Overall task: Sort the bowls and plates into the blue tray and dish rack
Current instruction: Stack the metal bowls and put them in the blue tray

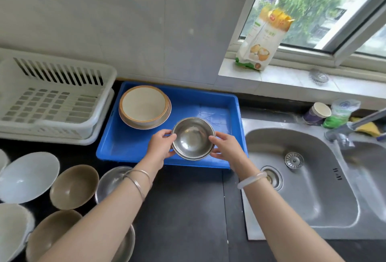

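A small stack of steel bowls (193, 138) sits over the front of the blue tray (221, 105). My left hand (161, 146) grips its left rim and my right hand (226, 146) grips its right rim. Stacked cream plates with brown rims (144, 106) lie in the tray's far left corner. The white dish rack (52, 98) stands left of the tray with nothing in it. On the dark counter at the left wait a white bowl (28, 177), two brown bowls (74, 186) (52, 233), another white bowl (12, 228) and steel bowls (110, 182) partly hidden by my left forearm.
A steel double sink (302, 180) with a tap (346, 131) lies right of the tray. A paper cup (317, 113), sponges and a bag crowd the sink's back edge. A flour bag (263, 40) stands on the windowsill.
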Demonstrator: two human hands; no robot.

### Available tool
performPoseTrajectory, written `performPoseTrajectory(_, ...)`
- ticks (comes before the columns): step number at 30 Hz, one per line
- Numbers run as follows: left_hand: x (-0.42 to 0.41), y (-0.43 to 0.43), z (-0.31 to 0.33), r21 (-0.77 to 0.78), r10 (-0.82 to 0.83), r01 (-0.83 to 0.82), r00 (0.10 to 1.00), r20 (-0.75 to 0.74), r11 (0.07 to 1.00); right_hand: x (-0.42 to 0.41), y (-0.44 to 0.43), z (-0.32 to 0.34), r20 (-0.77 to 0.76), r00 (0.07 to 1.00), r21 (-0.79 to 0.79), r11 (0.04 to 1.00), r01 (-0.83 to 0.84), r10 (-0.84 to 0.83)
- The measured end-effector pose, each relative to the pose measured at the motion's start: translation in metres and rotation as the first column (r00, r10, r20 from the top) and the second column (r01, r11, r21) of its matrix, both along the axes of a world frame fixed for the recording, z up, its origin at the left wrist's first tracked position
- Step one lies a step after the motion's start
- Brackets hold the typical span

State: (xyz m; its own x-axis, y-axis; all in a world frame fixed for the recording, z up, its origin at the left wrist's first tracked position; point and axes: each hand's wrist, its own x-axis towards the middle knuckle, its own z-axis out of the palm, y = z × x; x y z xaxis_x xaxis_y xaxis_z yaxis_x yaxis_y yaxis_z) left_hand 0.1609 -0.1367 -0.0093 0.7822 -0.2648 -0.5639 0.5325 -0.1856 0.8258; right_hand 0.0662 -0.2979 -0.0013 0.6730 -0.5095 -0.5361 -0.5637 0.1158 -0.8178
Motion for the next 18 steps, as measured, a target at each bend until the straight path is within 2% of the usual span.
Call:
performPoseTrajectory(6,0.016,-0.031,-0.031,0.026,0.096,-0.094,0.989,-0.113,0.995,0.027,-0.015,-0.025,-0.049,0.999,0.094,0.996,-0.004,0.008)
performPoseTrajectory(13,0.03,-0.047,-0.054,0.063,0.13,-0.121,0.978,-0.162,0.991,0.045,-0.025,-0.054,-0.095,0.995,0.119,0.992,0.037,-0.026)
performPoseTrajectory(18,0.043,-0.052,-0.062,0.015,0.171,-0.171,0.969,-0.178,0.985,0.056,-0.027,-0.073,-0.077,0.992,0.165,0.98,0.113,-0.102)
